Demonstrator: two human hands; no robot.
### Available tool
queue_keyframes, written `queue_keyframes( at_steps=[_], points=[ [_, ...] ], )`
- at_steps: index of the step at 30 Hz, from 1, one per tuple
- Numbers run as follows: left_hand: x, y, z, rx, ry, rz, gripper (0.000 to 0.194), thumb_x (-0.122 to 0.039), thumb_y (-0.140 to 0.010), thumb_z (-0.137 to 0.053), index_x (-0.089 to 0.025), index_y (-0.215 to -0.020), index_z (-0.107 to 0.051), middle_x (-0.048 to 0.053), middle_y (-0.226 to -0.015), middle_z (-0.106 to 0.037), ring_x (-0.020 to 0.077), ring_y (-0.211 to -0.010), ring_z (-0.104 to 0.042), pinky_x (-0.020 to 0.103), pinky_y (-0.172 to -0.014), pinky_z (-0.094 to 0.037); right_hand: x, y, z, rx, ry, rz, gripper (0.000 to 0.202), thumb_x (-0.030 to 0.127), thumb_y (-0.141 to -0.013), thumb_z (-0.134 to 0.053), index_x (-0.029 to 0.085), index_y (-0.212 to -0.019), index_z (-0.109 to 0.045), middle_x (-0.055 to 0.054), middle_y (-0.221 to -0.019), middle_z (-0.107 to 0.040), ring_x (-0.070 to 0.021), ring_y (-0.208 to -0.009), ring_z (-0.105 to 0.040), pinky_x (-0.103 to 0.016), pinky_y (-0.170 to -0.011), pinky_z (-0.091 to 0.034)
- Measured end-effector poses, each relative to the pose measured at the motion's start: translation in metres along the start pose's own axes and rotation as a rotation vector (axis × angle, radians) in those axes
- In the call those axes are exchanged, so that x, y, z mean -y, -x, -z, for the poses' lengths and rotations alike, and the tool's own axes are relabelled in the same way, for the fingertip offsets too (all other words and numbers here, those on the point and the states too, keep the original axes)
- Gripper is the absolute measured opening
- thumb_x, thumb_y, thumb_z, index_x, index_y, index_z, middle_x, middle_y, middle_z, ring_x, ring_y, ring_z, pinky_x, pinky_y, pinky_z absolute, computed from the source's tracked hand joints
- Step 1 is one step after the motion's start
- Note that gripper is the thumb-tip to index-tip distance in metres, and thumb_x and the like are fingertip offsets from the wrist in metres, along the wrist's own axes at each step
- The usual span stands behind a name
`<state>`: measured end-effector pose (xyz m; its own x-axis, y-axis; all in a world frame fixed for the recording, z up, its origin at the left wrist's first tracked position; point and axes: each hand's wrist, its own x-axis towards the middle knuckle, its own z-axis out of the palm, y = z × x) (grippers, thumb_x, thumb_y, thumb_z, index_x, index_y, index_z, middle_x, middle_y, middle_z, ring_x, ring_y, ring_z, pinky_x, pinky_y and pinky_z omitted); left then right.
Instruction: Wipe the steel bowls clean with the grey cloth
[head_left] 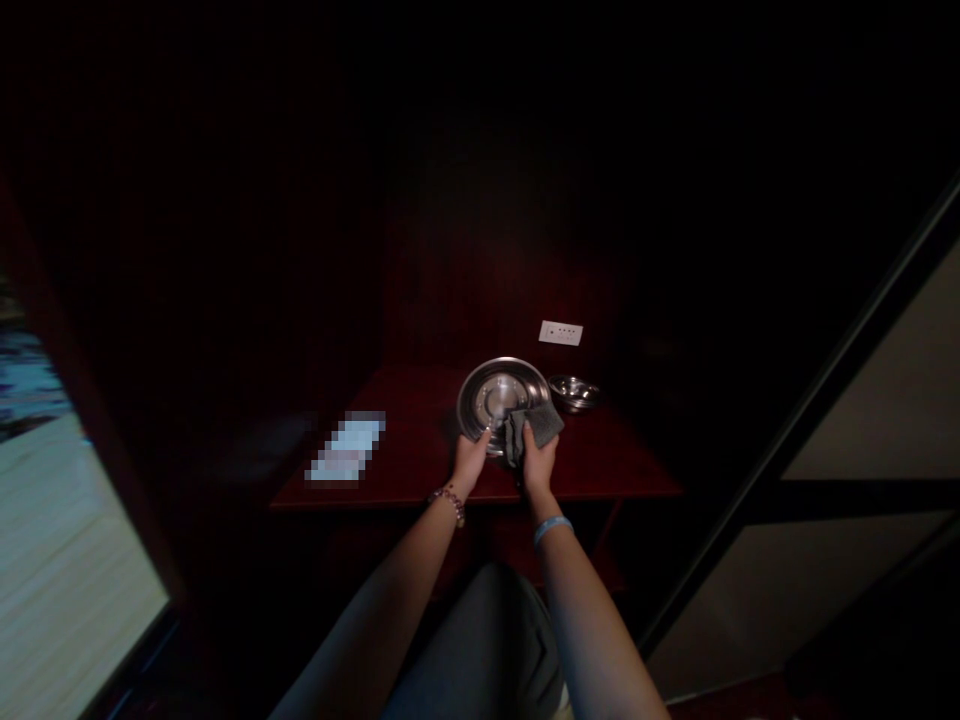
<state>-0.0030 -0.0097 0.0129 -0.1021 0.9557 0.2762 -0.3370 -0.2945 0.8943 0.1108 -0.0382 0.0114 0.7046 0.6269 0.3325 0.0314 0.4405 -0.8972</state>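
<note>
A round, shiny metal bowl (499, 395) is held tilted above the dark red shelf (412, 470), its inside turned up toward me. My left hand (471, 462) is closed on the bowl's near-left rim, with the thumb over the edge. In my right hand (538, 458) is a folded grey cloth (546, 424), pressed against the bowl's near-right side. The cloth covers part of the rim, and the fingers beneath it are hidden. Just right of the bowl, another smaller metal bowl (574, 392) rests on the shelf.
A blurred-out pale rectangle (349, 447) lies at the shelf's left. On the back wall is a white socket plate (561, 333). Dark panels enclose both sides. My legs (487, 640) are below the shelf's front edge.
</note>
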Motion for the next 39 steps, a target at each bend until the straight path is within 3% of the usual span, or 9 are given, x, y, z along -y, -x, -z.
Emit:
queue_keyframes(
  at_steps=[6, 12, 18, 24, 33, 39],
  points=[
    [0.0, 0.0, 0.0, -0.008, 0.007, -0.018, 0.03, -0.034, -0.071, -0.075, -0.014, -0.093, -0.071, 0.009, -0.097, -0.076, 0.0226, -0.094, -0.071, 0.035, -0.089, -0.056, 0.006, 0.005, -0.003, -0.286, 0.396, 0.133, 0.096, 0.047, -0.074, -0.075, 0.007, -0.147, -0.028, -0.028, -0.15, -0.032, -0.0355, -0.139, -0.032, -0.045, -0.114, -0.03],
    [0.002, -0.002, 0.001, -0.004, 0.011, -0.019, 0.034, -0.038, -0.071, -0.075, -0.012, -0.093, -0.072, 0.01, -0.096, -0.076, 0.0231, -0.092, -0.071, 0.036, -0.088, -0.055, 0.01, 0.012, -0.007, -0.359, 0.583, 0.151, 0.095, 0.054, -0.077, -0.07, 0.01, -0.149, -0.025, -0.028, -0.157, -0.015, -0.0401, -0.138, -0.028, -0.054, -0.112, -0.028],
    [0.002, -0.002, 0.001, -0.019, 0.011, -0.008, 0.036, -0.037, -0.072, -0.073, -0.013, -0.099, -0.072, 0.01, -0.101, -0.076, 0.0239, -0.098, -0.07, 0.034, -0.086, -0.054, 0.013, 0.015, -0.004, -0.345, 0.612, 0.205, 0.087, 0.062, -0.079, -0.064, 0.012, -0.143, -0.034, -0.027, -0.149, -0.029, -0.0401, -0.13, -0.036, -0.057, -0.108, -0.029],
    [-0.001, 0.0, 0.0, -0.024, -0.006, -0.073, 0.031, -0.033, -0.074, -0.071, -0.015, -0.099, -0.071, 0.01, -0.105, -0.076, 0.0225, -0.101, -0.069, 0.032, -0.091, -0.051, 0.013, 0.017, 0.002, -0.233, 0.595, 0.266, 0.059, 0.059, -0.081, -0.063, 0.013, -0.116, -0.052, -0.022, -0.121, -0.05, -0.0363, -0.117, -0.042, -0.051, -0.106, -0.029],
    [0.003, -0.002, -0.001, -0.01, 0.01, -0.039, 0.034, -0.041, -0.073, -0.072, -0.014, -0.095, -0.071, 0.011, -0.098, -0.076, 0.0224, -0.093, -0.071, 0.031, -0.082, -0.054, 0.015, 0.015, 0.004, -0.245, 0.581, 0.241, 0.049, 0.055, -0.083, -0.063, 0.014, -0.11, -0.054, -0.021, -0.122, -0.043, -0.0342, -0.115, -0.04, -0.046, -0.104, -0.03],
    [0.007, -0.004, 0.0, -0.014, 0.015, -0.003, 0.036, -0.042, -0.07, -0.074, -0.013, -0.09, -0.071, 0.01, -0.09, -0.076, 0.0202, -0.079, -0.071, 0.028, -0.068, -0.055, 0.013, 0.014, 0.005, -0.244, 0.493, 0.256, 0.045, 0.054, -0.084, -0.062, 0.017, -0.107, -0.053, -0.017, -0.117, -0.047, -0.0278, -0.105, -0.051, -0.038, -0.097, -0.038]
  ],
)
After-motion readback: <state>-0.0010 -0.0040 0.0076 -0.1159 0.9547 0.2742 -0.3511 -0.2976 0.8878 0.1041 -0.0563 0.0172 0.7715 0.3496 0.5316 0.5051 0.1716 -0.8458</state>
